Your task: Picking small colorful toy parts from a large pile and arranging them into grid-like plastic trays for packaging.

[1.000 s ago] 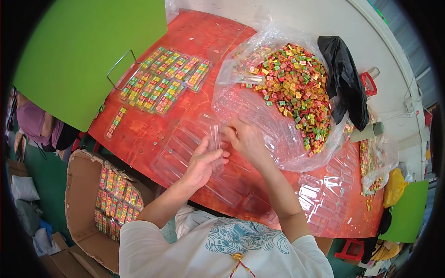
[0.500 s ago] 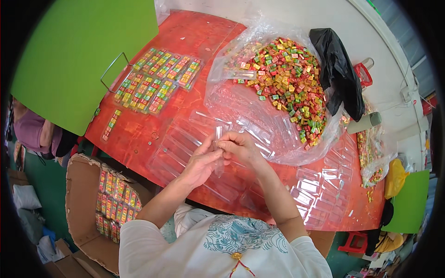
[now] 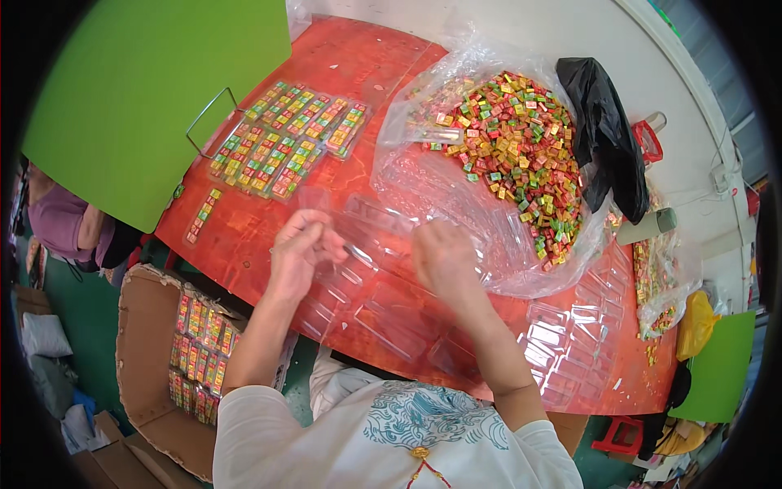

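Observation:
My left hand (image 3: 303,251) is raised over the near left of the red table, its fingers curled together. A clear plastic case (image 3: 314,198) shows just above those fingers and seems to be held in them, though its outline is faint. To the right, my right hand (image 3: 444,254) is smeared by motion over the near edge of a clear plastic bag, its fingers hard to make out. Empty clear plastic trays (image 3: 395,322) lie under and between the hands. In the open bag is a heap of small foil-coloured blocks (image 3: 521,147), red, yellow and green, with a small clear case (image 3: 440,135) lying on it.
Filled clear packs (image 3: 265,159) lie in rows at the far left, and one strip (image 3: 203,215) lies apart. A cardboard box (image 3: 151,391) of packs stands below left. More empty trays (image 3: 570,342) and a black bag (image 3: 601,130) are at right. A green panel (image 3: 155,98) borders the left.
My hands have parted: the left has moved left and up, the right a little to the right. The narrow clear case that was between both hands is no longer there.

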Motion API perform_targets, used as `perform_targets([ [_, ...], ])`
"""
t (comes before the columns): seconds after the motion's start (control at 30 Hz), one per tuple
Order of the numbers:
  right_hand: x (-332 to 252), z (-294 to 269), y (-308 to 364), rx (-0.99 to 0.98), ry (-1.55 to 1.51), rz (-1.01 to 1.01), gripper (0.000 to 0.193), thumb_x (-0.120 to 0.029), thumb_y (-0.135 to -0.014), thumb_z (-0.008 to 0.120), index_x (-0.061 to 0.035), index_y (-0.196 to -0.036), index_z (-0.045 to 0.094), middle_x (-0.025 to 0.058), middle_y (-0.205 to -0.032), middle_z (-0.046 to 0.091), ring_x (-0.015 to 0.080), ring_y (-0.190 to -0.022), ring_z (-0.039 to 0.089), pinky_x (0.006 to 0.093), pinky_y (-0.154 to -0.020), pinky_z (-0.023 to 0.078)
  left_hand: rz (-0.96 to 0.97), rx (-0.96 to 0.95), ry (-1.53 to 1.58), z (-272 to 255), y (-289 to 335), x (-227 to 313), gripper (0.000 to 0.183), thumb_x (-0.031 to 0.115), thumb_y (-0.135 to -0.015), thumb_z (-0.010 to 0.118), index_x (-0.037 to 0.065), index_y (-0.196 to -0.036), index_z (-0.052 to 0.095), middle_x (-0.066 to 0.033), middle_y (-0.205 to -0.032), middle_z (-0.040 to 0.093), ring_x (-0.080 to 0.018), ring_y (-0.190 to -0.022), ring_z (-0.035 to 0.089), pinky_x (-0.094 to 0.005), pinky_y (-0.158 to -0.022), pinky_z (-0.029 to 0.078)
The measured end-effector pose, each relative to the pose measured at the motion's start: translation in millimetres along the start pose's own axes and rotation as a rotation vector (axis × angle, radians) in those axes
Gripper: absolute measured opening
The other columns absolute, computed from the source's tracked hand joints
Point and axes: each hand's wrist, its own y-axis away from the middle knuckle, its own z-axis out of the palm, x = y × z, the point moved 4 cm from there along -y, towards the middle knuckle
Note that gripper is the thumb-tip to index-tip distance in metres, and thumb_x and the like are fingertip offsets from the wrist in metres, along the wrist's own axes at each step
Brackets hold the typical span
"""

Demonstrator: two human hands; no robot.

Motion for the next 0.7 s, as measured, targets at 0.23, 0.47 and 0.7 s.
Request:
perform_targets([
  [0.23,-24,54,-11,-0.068,0.042,-0.129,0.01,-0.014,-0.086,0.065,-0.005,-0.087,0.061,0.01,-0.082,0.059,0.0256,-0.081,0.062,0.041,-0.073,0.046,0.211,0.057,-0.373,-18,-6,33,0.015,0.01,-0.096,0.059,0.002,-0.107,0.065,-0.0032,-0.086,0.064,-0.0127,-0.079,0.062,-0.0282,-0.074,0.051],
  [0.47,9,78,-15,-0.144,-0.211,0.132,0.012,-0.017,-0.087,0.067,-0.0061,-0.091,0.067,0.0112,-0.088,0.062,0.0303,-0.092,0.064,0.0434,-0.082,0.05,0.26,-0.016,-0.64,-10,-16,41,0.029,-0.004,-0.086,0.046,-0.002,-0.109,0.065,-0.0027,-0.092,0.065,-0.0112,-0.086,0.06,-0.0264,-0.082,0.048],
  [0.7,33,89,-17,-0.138,-0.039,0.12,0.013,-0.018,-0.085,0.067,-0.0067,-0.092,0.067,0.0124,-0.093,0.062,0.0303,-0.091,0.064,0.0439,-0.078,0.05,0.439,-0.154,-1.174,9,-50,31,0.024,-0.006,-0.082,0.047,0.001,-0.099,0.062,-0.007,-0.087,0.063,-0.0198,-0.086,0.061,-0.034,-0.083,0.047],
])
